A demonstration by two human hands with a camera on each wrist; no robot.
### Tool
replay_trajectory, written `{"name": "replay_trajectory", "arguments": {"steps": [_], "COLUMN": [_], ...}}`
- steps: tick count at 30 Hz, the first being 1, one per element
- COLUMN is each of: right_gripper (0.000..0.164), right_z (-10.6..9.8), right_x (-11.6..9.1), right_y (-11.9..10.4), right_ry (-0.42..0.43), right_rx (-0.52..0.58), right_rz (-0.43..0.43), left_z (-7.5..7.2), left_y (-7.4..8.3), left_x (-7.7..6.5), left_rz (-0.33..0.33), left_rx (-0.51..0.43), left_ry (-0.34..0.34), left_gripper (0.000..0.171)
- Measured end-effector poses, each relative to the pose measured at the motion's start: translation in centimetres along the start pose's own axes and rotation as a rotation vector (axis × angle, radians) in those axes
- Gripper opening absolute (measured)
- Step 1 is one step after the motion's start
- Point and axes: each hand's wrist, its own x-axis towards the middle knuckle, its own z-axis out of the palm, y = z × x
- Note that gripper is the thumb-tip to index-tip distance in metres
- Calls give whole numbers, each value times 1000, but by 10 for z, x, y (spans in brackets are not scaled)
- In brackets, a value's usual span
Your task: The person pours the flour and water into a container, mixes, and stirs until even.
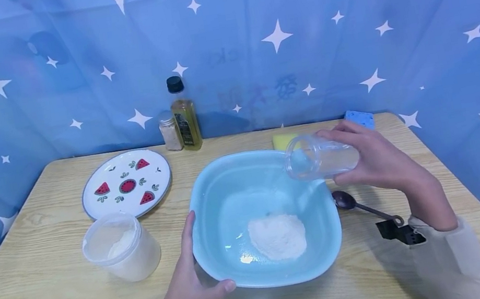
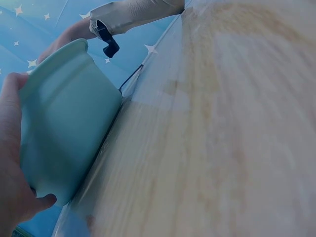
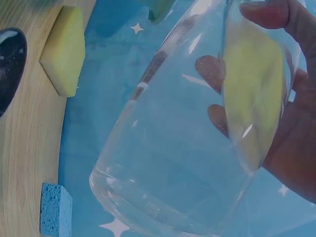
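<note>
A light blue basin (image 1: pixel 216 195) stands on the table with a mound of white powder (image 1: pixel 278 238) in it. My left hand (image 1: pixel 186 285) holds its near left corner, thumb on the near side and fingers along the left wall; the left wrist view shows this hand (image 2: pixel 12 168) against the basin's outside (image 2: pixel 64 118). Over the right rim, my right hand (image 1: pixel 372 159) grips a clear cup (image 1: pixel 317 157) tipped on its side, mouth toward the basin. A faint streak, apparently liquid, runs below the mouth. Up close, the cup (image 3: pixel 163 148) is see-through, with fingers around it.
Left of the basin stands a tub (image 1: pixel 131 257) of white powder, with a watermelon-patterned plate (image 1: pixel 126 184) behind. An oil bottle (image 1: pixel 187 121) and a small shaker (image 1: pixel 170 132) stand at the back. A dark spoon (image 1: pixel 364 208), yellow sponge (image 3: pixel 64 52) and blue sponge (image 3: pixel 55 210) lie right.
</note>
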Motion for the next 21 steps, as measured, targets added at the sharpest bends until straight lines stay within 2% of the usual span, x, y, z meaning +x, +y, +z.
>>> {"name": "replay_trajectory", "arguments": {"steps": [11,21], "right_gripper": [76,75], "right_z": [-6,-11], "right_x": [-3,-6], "right_y": [-1,-2], "right_ry": [7,8], "right_rx": [-42,-72], "right_rz": [-8,3], "left_z": [0,0], "left_y": [-1,0], "left_x": [0,1], "left_rz": [14,-5], "left_rx": [6,14], "left_ry": [1,4], "left_gripper": [124,124]}}
